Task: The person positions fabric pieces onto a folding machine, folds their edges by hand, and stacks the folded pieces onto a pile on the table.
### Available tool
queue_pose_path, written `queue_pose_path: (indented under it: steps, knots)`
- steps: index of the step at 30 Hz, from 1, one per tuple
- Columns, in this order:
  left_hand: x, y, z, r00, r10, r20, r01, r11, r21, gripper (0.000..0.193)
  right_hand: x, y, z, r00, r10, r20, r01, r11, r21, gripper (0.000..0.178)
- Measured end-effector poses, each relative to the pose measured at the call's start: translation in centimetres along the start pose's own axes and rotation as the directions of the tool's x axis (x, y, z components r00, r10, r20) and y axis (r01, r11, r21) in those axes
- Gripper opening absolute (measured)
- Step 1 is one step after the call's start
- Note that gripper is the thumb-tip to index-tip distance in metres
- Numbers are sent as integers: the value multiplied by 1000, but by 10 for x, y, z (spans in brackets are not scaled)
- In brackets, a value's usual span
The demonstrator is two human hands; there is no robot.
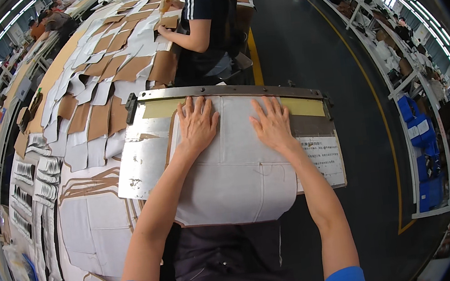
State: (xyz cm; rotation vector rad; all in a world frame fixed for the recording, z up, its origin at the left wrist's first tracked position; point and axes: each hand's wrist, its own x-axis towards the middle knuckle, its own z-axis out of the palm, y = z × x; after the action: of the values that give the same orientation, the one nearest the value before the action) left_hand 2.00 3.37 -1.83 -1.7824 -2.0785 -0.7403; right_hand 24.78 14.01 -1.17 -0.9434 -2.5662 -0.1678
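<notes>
A large white-backed panel with brown edges and stitched seams [224,182] lies over a metal plate [137,150], its near end hanging past the plate's front edge. My left hand [198,124] rests flat on the panel's far left part, fingers stretched toward the metal bar [230,90] along the back. On the far right part lies my right hand [271,124], palm down with the fingers a little apart. Neither hand grips anything. Yellow strips [303,106] show beside the panel under the bar. A loose thread hangs on the panel's right half.
Brown and white cut pieces [100,71] cover the long table to the left. Nearer lie stitched panels [98,221] and rows of narrow strips [44,183]. A person in a dark top [206,26] works beyond the plate. Shelving with blue bins [421,135] stands right of the aisle.
</notes>
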Motion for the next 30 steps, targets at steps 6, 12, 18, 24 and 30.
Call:
queue_pose_path:
  steps: [6,12,18,24,30]
  knots:
    - [4,10,-3,997,-3,79,-1,999,54,50,-1,2,3,1000,3,-13,-3,1000,26,60]
    - [-1,12,-5,997,8,75,-7,1000,-5,53,-3,-2,0,999,-2,-32,3,999,47,57]
    - [3,11,-9,994,5,112,-4,1000,-9,55,-2,-2,-1,999,2,-41,-1,999,35,55]
    - [5,2,-19,987,85,140,-84,996,-7,50,4,-4,-6,1000,-6,-16,8,992,126,52]
    - [3,4,-22,988,128,90,-120,989,-86,41,1,1,-8,997,-61,-52,66,992,105,53]
